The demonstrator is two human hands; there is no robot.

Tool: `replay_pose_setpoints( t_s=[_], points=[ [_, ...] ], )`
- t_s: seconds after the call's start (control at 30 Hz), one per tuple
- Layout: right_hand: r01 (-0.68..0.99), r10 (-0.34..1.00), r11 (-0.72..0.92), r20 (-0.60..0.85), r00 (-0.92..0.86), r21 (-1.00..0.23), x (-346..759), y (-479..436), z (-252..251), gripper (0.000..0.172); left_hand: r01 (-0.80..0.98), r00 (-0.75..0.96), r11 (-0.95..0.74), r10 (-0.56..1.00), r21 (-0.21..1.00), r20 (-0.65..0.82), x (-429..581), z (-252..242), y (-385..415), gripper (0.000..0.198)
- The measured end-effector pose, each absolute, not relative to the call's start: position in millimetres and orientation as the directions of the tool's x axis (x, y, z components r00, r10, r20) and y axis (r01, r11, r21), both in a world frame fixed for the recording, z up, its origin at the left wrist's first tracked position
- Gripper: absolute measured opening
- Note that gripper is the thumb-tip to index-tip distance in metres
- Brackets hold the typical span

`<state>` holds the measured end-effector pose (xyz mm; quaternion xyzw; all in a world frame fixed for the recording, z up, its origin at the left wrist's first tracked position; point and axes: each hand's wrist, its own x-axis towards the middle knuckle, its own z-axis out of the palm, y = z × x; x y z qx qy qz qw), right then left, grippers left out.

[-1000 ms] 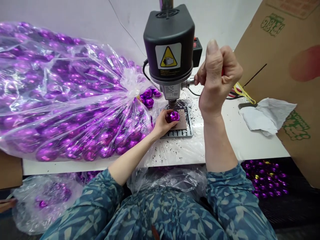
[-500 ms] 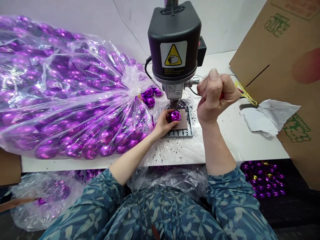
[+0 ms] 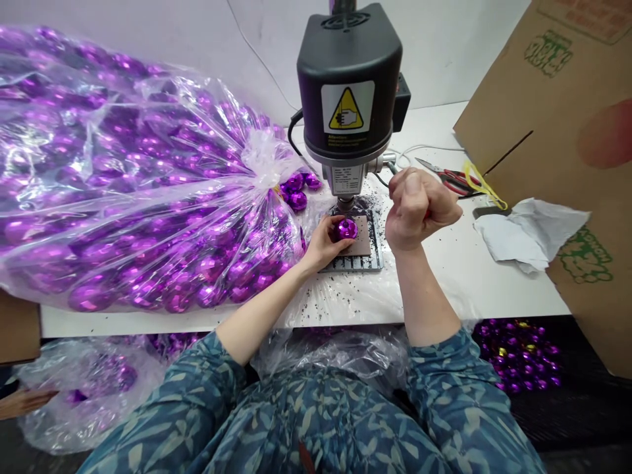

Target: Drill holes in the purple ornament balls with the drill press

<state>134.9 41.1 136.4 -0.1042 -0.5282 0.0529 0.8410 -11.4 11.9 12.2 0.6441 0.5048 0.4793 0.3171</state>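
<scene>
A shiny purple faceted ball (image 3: pixel 347 228) sits on a small brown board (image 3: pixel 363 245) on the slotted metal base (image 3: pixel 358 263) of a bench drill press (image 3: pixel 350 85). My left hand (image 3: pixel 326 242) grips the ball from the left, thumb in front and fingers behind. Just above the ball is the drill's chuck (image 3: pixel 345 203); any bit below it is too small to make out. Right of the drill head, my right hand (image 3: pixel 419 205) is wrapped round the feed lever (image 3: pixel 390 160), whose red grip is mostly hidden by the fingers.
A large clear bag (image 3: pixel 148 197) of purple balls fills the left side, with a few loose balls (image 3: pixel 296 191) beside it. At right lie red-handled pliers (image 3: pixel 459 181), crumpled white paper (image 3: pixel 528 230) and a cardboard box (image 3: pixel 567 158). Another person's hand (image 3: pixel 29 400) is at lower left.
My right hand has moved down and slightly toward me on the lever, uncovering the pliers. My left hand and the ball stay in place. The other person's hand has shifted a little.
</scene>
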Motion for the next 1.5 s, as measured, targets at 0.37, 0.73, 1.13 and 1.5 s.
replay_pose_setpoints(
  t_s=[0.37,0.73,1.13,1.5],
  points=[
    [0.062,0.457,0.849,0.788,0.413,-0.524,131.8,44.9,188.4,0.067,0.33,-0.128,-0.118,0.977,0.937,0.168,-2.3,33.6,-3.5,0.054],
    [-0.028,0.527,0.828,0.761,0.377,-0.56,130.8,43.6,205.9,0.069,0.603,0.691,-0.378,0.688,0.702,-0.222,-44.6,65.5,-162.4,0.049],
    [0.087,0.531,0.792,0.752,0.391,-0.605,131.6,55.1,197.3,0.068,0.961,0.002,-0.042,0.99,0.273,0.143,-82.5,76.2,90.2,0.021],
    [0.055,0.553,0.784,0.736,0.391,-0.618,130.5,51.6,197.5,0.067,0.594,-0.081,-0.228,0.937,0.771,0.34,-90.0,99.3,28.9,0.031]
  ],
)
